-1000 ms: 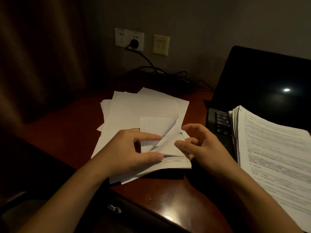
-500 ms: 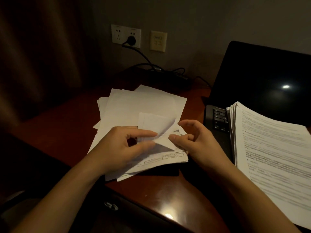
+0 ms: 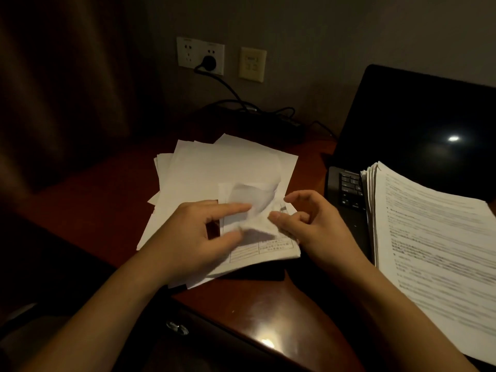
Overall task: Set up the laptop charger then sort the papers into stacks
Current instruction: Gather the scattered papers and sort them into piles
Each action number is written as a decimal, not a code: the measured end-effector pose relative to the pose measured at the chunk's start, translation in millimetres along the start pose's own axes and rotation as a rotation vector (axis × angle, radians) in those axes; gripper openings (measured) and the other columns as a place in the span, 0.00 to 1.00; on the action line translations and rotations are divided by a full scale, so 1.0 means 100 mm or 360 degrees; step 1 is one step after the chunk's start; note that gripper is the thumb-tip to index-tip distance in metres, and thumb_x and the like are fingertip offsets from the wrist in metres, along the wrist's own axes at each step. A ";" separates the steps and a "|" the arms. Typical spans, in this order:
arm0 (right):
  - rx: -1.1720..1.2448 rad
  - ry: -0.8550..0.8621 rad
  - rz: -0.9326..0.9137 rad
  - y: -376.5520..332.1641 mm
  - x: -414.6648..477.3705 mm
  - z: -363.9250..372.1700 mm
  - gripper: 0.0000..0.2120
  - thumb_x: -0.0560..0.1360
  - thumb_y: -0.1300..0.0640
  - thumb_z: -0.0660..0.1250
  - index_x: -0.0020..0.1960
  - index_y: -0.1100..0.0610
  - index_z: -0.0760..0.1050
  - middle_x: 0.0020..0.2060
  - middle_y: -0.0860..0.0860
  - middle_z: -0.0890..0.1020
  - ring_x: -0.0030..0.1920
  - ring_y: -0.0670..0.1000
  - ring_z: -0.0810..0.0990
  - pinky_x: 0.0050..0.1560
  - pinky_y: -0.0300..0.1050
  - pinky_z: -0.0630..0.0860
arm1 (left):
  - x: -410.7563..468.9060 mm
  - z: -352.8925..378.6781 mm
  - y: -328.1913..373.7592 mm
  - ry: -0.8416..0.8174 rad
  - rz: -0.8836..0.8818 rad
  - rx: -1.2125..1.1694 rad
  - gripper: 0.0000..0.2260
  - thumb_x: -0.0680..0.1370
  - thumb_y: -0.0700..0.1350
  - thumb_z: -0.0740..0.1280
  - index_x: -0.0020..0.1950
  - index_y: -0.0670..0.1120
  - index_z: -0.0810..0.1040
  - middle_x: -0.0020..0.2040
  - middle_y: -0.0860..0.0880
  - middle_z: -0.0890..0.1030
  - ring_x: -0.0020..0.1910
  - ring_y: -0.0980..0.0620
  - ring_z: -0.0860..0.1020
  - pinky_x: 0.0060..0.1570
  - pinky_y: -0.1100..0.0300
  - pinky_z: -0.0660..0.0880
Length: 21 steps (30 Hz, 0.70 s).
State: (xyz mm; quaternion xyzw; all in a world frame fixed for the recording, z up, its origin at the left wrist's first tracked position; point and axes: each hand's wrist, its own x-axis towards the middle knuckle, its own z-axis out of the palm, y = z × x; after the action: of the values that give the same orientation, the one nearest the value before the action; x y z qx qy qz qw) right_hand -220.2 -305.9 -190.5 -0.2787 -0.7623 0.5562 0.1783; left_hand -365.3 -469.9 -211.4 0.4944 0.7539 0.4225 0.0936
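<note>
Papers [image 3: 228, 167] lie in a loose, fanned pile on the middle of the reddish-brown worktop [image 3: 88, 200], their near edge jutting a little past its front edge. On top of the pile a small sheet [image 3: 252, 205] is lifted and curled upward between the two hands, above a printed form with ruled boxes.

The left hand [image 3: 193, 237] rests on the pile's near left part. Its index finger is stretched over the small sheet's left side and its thumb sits lower, apart from it. Motion blur hides whether these fingers [image 3: 236, 208] actually grip the sheet.

The right hand [image 3: 316, 229] pinches the small sheet's right edge between its thumb tip and curled fingers, with the index finger raised and hooked above.

To the right, a stack of printed pages [image 3: 429, 237] covers most of the keyboard of an open laptop [image 3: 416, 124] with a dark screen. A black plug [image 3: 209, 61] sits in the wall socket [image 3: 200, 55], and its cable [image 3: 228, 87] trails down to the back of the worktop.
</note>
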 end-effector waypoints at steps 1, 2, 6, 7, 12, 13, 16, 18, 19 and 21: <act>0.0039 0.0008 0.0030 -0.01 0.00 -0.01 0.09 0.78 0.50 0.69 0.56 0.52 0.75 0.35 0.51 0.85 0.33 0.46 0.84 0.33 0.36 0.77 | 0.00 0.00 -0.01 0.0055 0.0020 -0.0089 0.20 0.79 0.48 0.68 0.66 0.68 0.71 0.51 0.57 0.79 0.44 0.63 0.79 0.34 0.62 0.77; 0.0066 0.0005 0.0083 -0.02 -0.01 -0.02 0.10 0.80 0.48 0.65 0.54 0.54 0.77 0.34 0.49 0.85 0.32 0.44 0.83 0.33 0.35 0.76 | 0.00 0.00 -0.02 0.0105 0.0039 -0.0160 0.22 0.81 0.46 0.66 0.67 0.72 0.69 0.51 0.54 0.82 0.43 0.56 0.81 0.33 0.56 0.79; 0.0226 -0.0103 0.0380 -0.02 0.05 -0.08 0.32 0.80 0.34 0.53 0.51 0.61 0.82 0.40 0.52 0.87 0.40 0.50 0.86 0.45 0.45 0.80 | 0.00 -0.02 0.01 0.0049 0.0073 -0.0330 0.33 0.82 0.43 0.64 0.74 0.75 0.54 0.41 0.41 0.80 0.38 0.38 0.77 0.36 0.44 0.74; 0.0315 -0.0132 0.0420 -0.03 0.06 -0.09 0.35 0.78 0.31 0.54 0.53 0.61 0.82 0.43 0.55 0.87 0.43 0.53 0.86 0.47 0.48 0.81 | -0.01 -0.02 0.04 -0.0013 0.0098 -0.0367 0.34 0.82 0.44 0.65 0.75 0.75 0.53 0.40 0.41 0.80 0.37 0.40 0.76 0.36 0.46 0.73; 0.0277 -0.0115 0.0475 -0.06 0.06 -0.14 0.17 0.76 0.46 0.69 0.55 0.59 0.81 0.46 0.55 0.86 0.46 0.53 0.86 0.43 0.45 0.82 | -0.05 0.02 0.18 -0.0310 0.0033 -0.0428 0.36 0.74 0.54 0.71 0.73 0.75 0.53 0.48 0.64 0.83 0.50 0.63 0.81 0.50 0.71 0.73; 0.0181 -0.0096 0.0483 -0.06 0.05 -0.14 0.11 0.77 0.52 0.70 0.53 0.59 0.81 0.48 0.54 0.86 0.47 0.53 0.86 0.44 0.43 0.81 | -0.04 0.00 0.16 -0.0331 -0.0019 -0.0445 0.34 0.73 0.57 0.70 0.72 0.75 0.56 0.52 0.64 0.83 0.55 0.63 0.81 0.54 0.71 0.73; 0.0125 -0.0005 0.0530 -0.02 0.05 -0.16 0.02 0.78 0.64 0.69 0.49 0.60 0.81 0.49 0.59 0.86 0.52 0.59 0.85 0.51 0.49 0.83 | 0.04 -0.08 0.03 -0.0126 -0.0183 -0.0306 0.25 0.76 0.59 0.67 0.72 0.71 0.66 0.62 0.65 0.78 0.62 0.63 0.76 0.61 0.63 0.73; 0.0072 0.0107 0.0523 0.00 0.06 -0.18 0.03 0.78 0.65 0.68 0.50 0.60 0.80 0.46 0.59 0.86 0.53 0.63 0.84 0.51 0.51 0.82 | 0.12 -0.17 -0.13 0.0214 -0.0414 -0.0069 0.21 0.80 0.54 0.67 0.72 0.63 0.71 0.67 0.61 0.74 0.62 0.62 0.72 0.57 0.67 0.72; 0.0057 0.0154 0.0505 0.02 0.06 -0.19 0.04 0.78 0.65 0.68 0.51 0.59 0.80 0.44 0.57 0.87 0.51 0.61 0.85 0.53 0.52 0.82 | 0.16 -0.23 -0.21 0.0366 -0.0525 0.0132 0.20 0.80 0.52 0.67 0.72 0.59 0.72 0.67 0.58 0.75 0.61 0.60 0.72 0.58 0.65 0.71; 0.0044 0.0214 0.0463 0.04 0.07 -0.21 0.07 0.78 0.66 0.67 0.51 0.56 0.80 0.45 0.53 0.87 0.49 0.57 0.86 0.60 0.56 0.80 | 0.20 -0.36 -0.37 0.0474 -0.0668 0.0526 0.19 0.79 0.54 0.68 0.70 0.54 0.75 0.63 0.53 0.77 0.60 0.53 0.73 0.60 0.55 0.72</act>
State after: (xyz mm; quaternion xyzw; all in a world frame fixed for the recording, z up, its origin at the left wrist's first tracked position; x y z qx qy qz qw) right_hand -212.5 -284.6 -188.0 -0.4202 -0.6926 0.5667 0.1503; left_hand -419.8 -478.7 -210.5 0.2691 0.9035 0.3334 -0.0144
